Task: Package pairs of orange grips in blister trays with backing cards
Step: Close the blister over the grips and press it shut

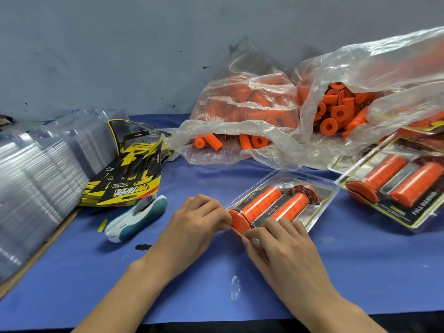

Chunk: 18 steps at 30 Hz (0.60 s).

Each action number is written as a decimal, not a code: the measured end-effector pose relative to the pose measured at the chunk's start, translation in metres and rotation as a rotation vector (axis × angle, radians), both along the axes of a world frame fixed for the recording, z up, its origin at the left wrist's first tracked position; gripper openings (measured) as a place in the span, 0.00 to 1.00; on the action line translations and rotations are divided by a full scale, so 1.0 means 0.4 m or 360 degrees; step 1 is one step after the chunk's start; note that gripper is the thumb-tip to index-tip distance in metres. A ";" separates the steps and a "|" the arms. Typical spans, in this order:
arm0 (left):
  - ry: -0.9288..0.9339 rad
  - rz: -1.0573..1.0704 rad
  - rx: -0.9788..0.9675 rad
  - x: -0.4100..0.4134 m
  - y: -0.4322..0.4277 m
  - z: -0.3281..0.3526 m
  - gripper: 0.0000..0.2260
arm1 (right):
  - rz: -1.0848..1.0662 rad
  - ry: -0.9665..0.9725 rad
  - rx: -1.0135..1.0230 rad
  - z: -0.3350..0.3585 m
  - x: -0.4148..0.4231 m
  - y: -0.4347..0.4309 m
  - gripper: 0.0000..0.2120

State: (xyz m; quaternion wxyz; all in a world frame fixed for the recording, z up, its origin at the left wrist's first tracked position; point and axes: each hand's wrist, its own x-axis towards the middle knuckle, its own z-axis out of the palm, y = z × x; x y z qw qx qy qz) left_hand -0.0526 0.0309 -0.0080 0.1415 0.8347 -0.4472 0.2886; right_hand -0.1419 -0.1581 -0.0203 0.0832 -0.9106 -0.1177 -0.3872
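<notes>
A person's left hand [199,219] and right hand [276,241] pinch the near end of a clear blister tray [278,203] with curled fingers, on a blue-covered table [348,260]. The tray holds two orange grips [262,204] side by side over a backing card. A finished pack [394,183] lies to the right, bags of loose grips [336,111] behind, and printed cards [129,179], stacked empty trays [36,179] and a stapler [137,217] to the left
</notes>
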 end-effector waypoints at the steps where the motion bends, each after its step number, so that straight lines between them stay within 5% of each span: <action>1: 0.0029 -0.0025 -0.0003 -0.005 -0.001 0.000 0.09 | 0.0009 0.0001 0.0032 0.000 0.001 0.000 0.13; 9: -0.0078 -0.0211 -0.0059 -0.035 -0.034 0.006 0.07 | 0.0081 -0.0022 0.0177 -0.006 -0.003 -0.007 0.12; 18: -0.0209 -0.0057 -0.0070 -0.014 -0.014 -0.006 0.13 | 0.0116 0.0001 0.0139 -0.010 -0.001 -0.009 0.12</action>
